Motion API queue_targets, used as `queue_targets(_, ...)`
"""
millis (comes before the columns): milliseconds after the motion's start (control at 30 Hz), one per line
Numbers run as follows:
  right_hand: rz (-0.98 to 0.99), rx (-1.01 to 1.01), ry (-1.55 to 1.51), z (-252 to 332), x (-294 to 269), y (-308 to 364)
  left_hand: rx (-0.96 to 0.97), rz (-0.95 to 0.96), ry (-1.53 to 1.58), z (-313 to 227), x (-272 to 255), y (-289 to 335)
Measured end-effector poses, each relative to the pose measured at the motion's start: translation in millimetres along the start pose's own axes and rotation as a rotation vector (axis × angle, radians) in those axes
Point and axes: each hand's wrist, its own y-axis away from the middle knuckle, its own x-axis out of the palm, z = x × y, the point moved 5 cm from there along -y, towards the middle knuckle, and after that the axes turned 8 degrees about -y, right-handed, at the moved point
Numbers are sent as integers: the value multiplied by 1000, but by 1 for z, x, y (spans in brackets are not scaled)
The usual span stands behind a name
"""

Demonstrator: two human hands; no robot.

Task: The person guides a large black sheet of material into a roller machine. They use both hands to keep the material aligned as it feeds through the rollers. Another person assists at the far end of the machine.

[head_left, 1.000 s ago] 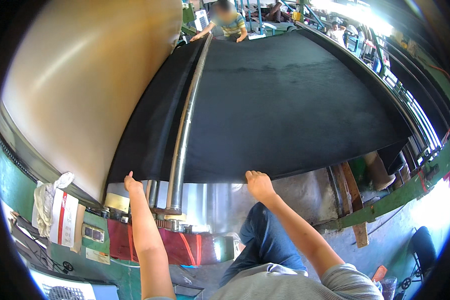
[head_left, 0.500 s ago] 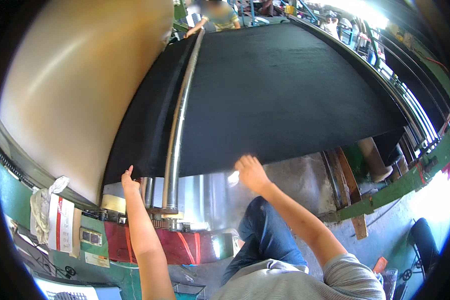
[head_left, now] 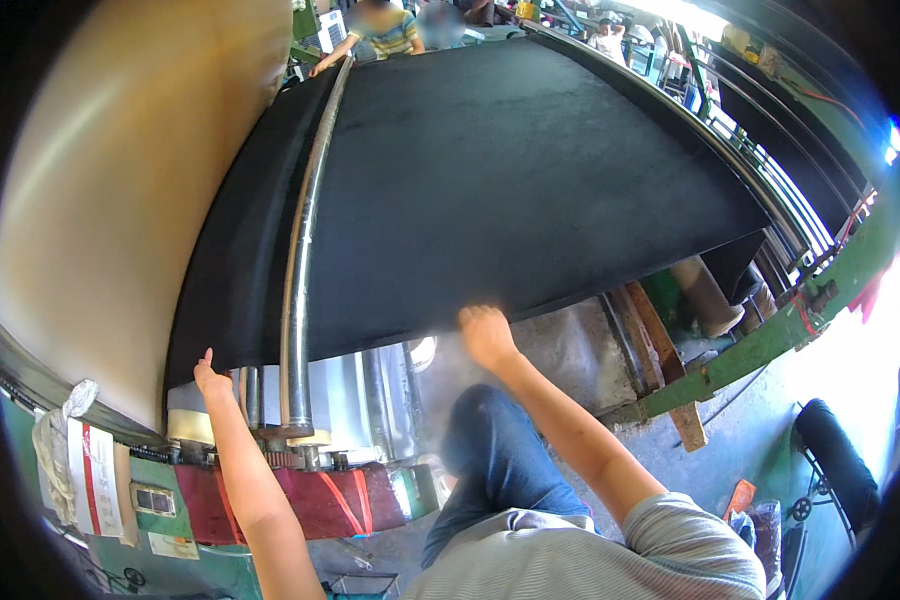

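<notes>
A wide sheet of black fabric [head_left: 490, 190] is stretched over the machine, passing under a long metal roller bar [head_left: 305, 230] and meeting a large pale drum at the left. At the fabric's near left corner, beside the drum, my left hand [head_left: 212, 380] pinches the edge, thumb uppermost. Farther right along the same near edge, my right hand [head_left: 488, 336] is closed over the cloth, fingers curled and knuckles up. The fingertips of both hands are partly hidden. Below the sheet, shiny metal rollers [head_left: 375, 400] show.
The big smooth drum [head_left: 110, 200] fills the left side. Another person [head_left: 390, 35] reaches onto the far left of the fabric. A green machine frame [head_left: 730, 365] runs along the right. Dark red cloth [head_left: 280, 500] covers a part near me. A black roll on a wheeled stand [head_left: 835, 460] is at right.
My view has shifted, so the scene sits farther left. My right hand has gone from loosely bent fingers to a closed grip on the edge. My left hand stays at the corner.
</notes>
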Motion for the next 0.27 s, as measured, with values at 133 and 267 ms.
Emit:
queue_targets(133,4,-66,-94,31,11,-4,19,-93,145,-7,-35,-53)
queue_targets(267,78,-57,-109,53,8,-9,-29,-91,29,4,-25,-71)
